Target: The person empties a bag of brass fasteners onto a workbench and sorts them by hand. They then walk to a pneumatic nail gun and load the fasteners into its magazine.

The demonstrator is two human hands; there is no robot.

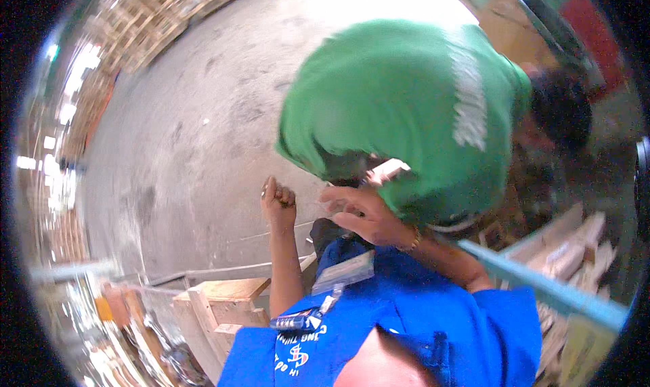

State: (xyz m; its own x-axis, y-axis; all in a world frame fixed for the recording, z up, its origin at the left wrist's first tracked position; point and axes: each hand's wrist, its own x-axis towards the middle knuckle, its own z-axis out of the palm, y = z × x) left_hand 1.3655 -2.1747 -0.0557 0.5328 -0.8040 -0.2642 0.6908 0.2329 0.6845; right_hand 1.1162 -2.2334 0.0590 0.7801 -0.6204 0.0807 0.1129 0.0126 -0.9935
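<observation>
1. We see a flat, pale holder (343, 272) on the chest of the blue shirt (420, 309); its contents are too blurred to read. Near it lies a small dark-blue and white item (296, 320); we cannot tell whether a pocket holds it.
2. The left hand (279, 202) is raised over the grey floor (183, 150), its grip folded together in a fist; we cannot tell if anything is inside.
3. The right hand (365, 216), with a bracelet (412, 239) at the wrist, has its grip apart, fingers half bent and pointing left.
4. A co-worker's green shirt (399, 102) is just beyond the right hand; we cannot tell if they touch. Its long axis runs left to right, and a dark blur hides detail at its right end.
5. Our view cuts off the stacked pallets (145, 21) at upper left; the loose planks (562, 245) at right are smeared.
</observation>
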